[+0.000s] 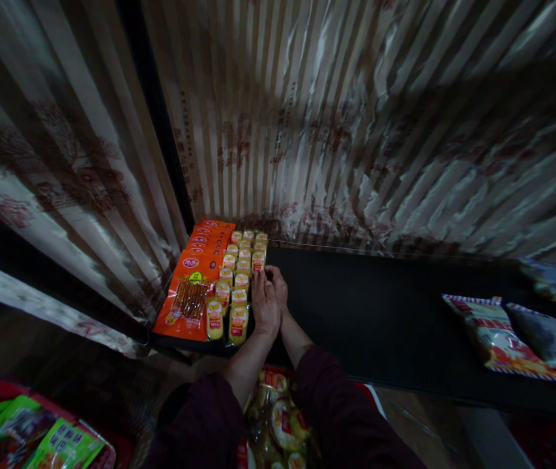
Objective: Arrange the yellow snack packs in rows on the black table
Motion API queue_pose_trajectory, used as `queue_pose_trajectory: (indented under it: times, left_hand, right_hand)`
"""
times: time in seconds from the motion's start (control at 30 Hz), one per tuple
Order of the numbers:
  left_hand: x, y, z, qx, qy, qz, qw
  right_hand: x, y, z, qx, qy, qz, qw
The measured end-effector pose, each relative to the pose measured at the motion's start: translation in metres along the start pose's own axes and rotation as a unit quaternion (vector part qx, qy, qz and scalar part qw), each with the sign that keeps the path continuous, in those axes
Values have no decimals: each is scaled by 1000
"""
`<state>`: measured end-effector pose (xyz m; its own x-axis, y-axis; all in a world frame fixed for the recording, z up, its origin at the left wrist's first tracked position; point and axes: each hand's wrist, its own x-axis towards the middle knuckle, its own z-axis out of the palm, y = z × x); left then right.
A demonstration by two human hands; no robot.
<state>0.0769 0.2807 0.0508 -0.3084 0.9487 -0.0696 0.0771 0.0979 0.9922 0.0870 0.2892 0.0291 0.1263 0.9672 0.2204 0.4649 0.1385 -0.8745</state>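
Note:
Small yellow wrapped cakes [242, 280] stand in rows at the left end of a black shelf [356, 312]. My left hand [264, 307] is at the right side of these rows, its fingers together and pointing at a wrapped cake [258, 260]. My right hand [279, 288] presses close against it, fingers bent inward. Whatever lies between or under the fingers is hidden. Left of the cakes, orange snack packets [190, 270] overlap in a row, the front one showing brown sticks. Below my forearms, more yellow wrapped cakes [282, 423] fill a container, partly covered by my sleeves.
At the shelf's right lie several larger snack bags, one red and white [497, 335]. A red basket [106, 449] with green packets [62, 446] is at lower left. A dark post [155, 98] and printed, wrinkled sheeting [307, 130] border the shelf.

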Motion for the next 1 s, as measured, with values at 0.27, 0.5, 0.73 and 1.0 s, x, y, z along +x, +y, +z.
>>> queue_pose_trajectory:
  times: [0.27, 0.5, 0.73, 1.0]
  left_hand:
    - [-13, 1, -18, 16, 6, 11, 1000]
    - [-23, -2, -38, 37, 31, 42, 998]
    - [-20, -9, -33, 63, 38, 57, 996]
    - [-22, 0, -38, 61, 38, 59, 996]
  right_hand:
    - [1, 1, -5, -30, 26, -28, 999]
    - [4, 1, -11, -66, 21, -42, 997]
    - [4, -2, -11, -53, -7, -23, 998]
    - [6, -4, -12, -54, -9, -14, 998]
